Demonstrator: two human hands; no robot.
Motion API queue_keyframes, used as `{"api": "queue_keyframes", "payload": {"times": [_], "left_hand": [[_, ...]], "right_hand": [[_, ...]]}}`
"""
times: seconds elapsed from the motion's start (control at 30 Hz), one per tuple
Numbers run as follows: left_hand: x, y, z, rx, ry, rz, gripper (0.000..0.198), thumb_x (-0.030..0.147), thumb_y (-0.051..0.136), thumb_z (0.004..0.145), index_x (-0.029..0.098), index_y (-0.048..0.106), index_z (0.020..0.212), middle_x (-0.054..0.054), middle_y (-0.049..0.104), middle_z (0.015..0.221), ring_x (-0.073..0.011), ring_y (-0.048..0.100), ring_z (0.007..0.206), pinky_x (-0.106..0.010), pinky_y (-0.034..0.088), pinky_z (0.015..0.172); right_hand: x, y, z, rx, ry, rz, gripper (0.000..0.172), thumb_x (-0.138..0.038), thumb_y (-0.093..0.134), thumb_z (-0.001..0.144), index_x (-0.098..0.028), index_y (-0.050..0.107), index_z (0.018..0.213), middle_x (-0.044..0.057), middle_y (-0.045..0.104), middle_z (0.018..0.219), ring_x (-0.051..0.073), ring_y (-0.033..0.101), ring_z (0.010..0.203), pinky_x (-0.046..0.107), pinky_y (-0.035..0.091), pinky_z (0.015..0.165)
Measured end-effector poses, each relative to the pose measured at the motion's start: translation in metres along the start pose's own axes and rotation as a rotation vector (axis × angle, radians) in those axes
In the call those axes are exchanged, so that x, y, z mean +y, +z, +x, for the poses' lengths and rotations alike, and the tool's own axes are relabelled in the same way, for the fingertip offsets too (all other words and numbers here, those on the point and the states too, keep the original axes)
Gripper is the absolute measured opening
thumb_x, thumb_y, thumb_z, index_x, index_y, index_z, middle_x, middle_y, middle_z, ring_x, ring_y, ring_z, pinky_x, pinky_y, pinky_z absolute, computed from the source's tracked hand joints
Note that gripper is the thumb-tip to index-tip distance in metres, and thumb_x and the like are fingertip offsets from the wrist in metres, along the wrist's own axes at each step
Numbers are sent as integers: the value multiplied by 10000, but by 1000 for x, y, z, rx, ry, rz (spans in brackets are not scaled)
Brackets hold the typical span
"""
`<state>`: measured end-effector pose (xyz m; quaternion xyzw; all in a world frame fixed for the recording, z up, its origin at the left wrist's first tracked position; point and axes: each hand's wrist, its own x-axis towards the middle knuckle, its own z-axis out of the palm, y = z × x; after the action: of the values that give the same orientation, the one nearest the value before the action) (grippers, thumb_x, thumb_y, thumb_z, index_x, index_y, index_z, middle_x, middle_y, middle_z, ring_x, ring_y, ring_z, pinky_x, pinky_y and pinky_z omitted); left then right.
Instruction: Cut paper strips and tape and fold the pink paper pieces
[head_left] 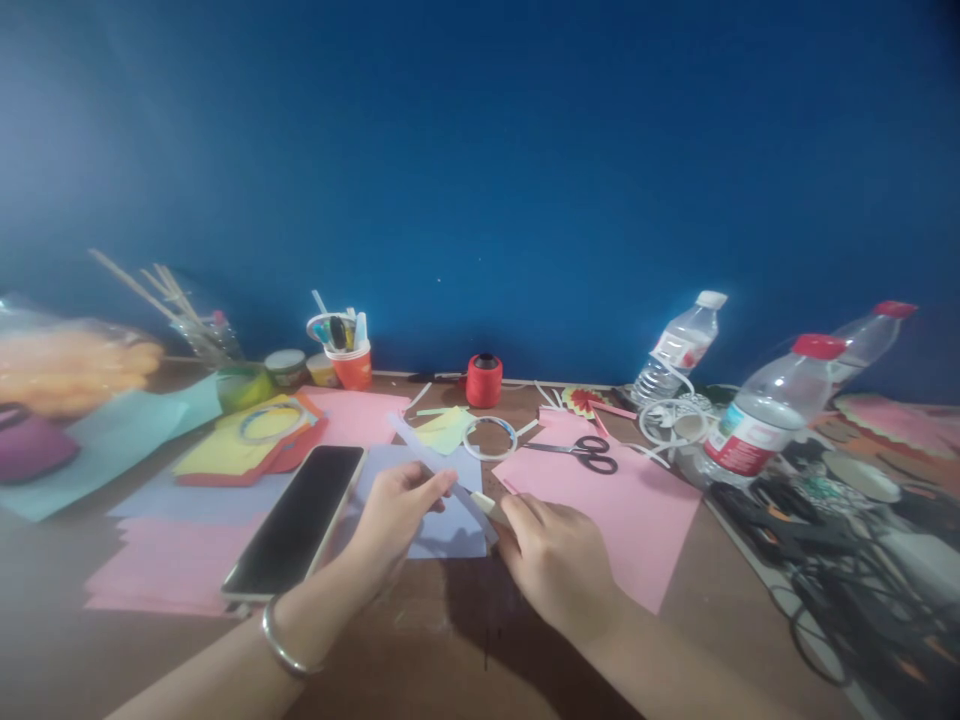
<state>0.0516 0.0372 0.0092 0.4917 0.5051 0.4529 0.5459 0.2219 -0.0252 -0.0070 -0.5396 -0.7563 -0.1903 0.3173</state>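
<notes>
My left hand [397,510] pinches a narrow pale lavender paper strip [420,450] that slants up toward the back left. My right hand [551,555] is closed on a small whitish stick [486,505], perhaps a glue stick, with its tip against the lower end of the strip. Both hands hover over a lavender sheet [442,525] on the brown table. A dark phone [296,520] lies just left of my left hand, and my left wrist wears a silver bangle [281,645].
A pink sheet [622,510] lies right of my hands, with black scissors [585,452] and a tape ring [489,437] beyond it. Farther back stand a red thread spool [484,380], an orange pen cup [352,365], and plastic bottles [765,415]. Cables [847,570] crowd the right side.
</notes>
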Motion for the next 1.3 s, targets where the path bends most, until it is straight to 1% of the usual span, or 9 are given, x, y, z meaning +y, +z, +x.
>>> {"api": "queue_keyframes", "payload": {"times": [0.1,0.23,0.43,0.7,0.83,1.0,1.1,1.3], "left_hand": [[-4,-2,1,-3,-2,31,247,350,724,617,140,612,554,-4,589,520,-116,535,524,-228,427,539],[-6,-2,2,-20,6,49,233,350,723,617,130,647,626,-20,616,565,-120,542,536,-232,427,549],[-5,-2,3,-25,17,46,234,360,711,628,133,656,640,-20,619,584,-115,532,548,-229,423,561],[-2,-3,2,-23,25,73,245,362,712,627,141,619,577,0,582,534,-106,500,528,-212,386,520],[-2,-1,0,-13,37,85,246,366,709,631,143,615,584,4,585,547,-103,500,539,-211,384,534],[-6,0,1,-2,41,100,259,369,701,640,146,593,563,13,563,518,-98,484,521,-210,371,522],[-7,-2,2,-18,34,106,271,379,706,634,144,594,558,9,567,517,-99,484,521,-212,371,523],[-6,-4,4,-16,5,95,293,411,707,619,136,612,594,-7,587,541,-106,496,521,-215,363,505]], "right_hand": [[1,1,-1,-25,12,6,116,-108,488,742,-193,565,724,-23,572,569,130,519,482,272,245,492],[2,2,-1,-34,11,7,124,-95,480,713,-194,553,698,-23,556,557,131,514,479,274,241,491],[2,-1,2,7,-20,-24,134,-131,485,790,-192,547,688,-23,541,545,127,501,473,272,240,500],[2,0,0,13,-27,-24,105,-163,512,814,-189,559,724,-22,541,550,129,496,483,267,245,515],[1,0,0,21,-32,-18,108,-162,516,815,-189,558,719,-27,531,543,126,485,472,269,241,509],[1,0,0,21,-35,-14,114,-142,514,797,-194,550,702,-31,515,531,132,482,467,274,235,500],[2,1,0,20,-32,-12,110,-126,510,784,-195,552,709,-32,516,535,135,490,471,276,238,501],[2,0,1,15,-39,-5,142,-93,480,751,-190,577,788,-29,546,566,142,501,481,282,238,504]]}}
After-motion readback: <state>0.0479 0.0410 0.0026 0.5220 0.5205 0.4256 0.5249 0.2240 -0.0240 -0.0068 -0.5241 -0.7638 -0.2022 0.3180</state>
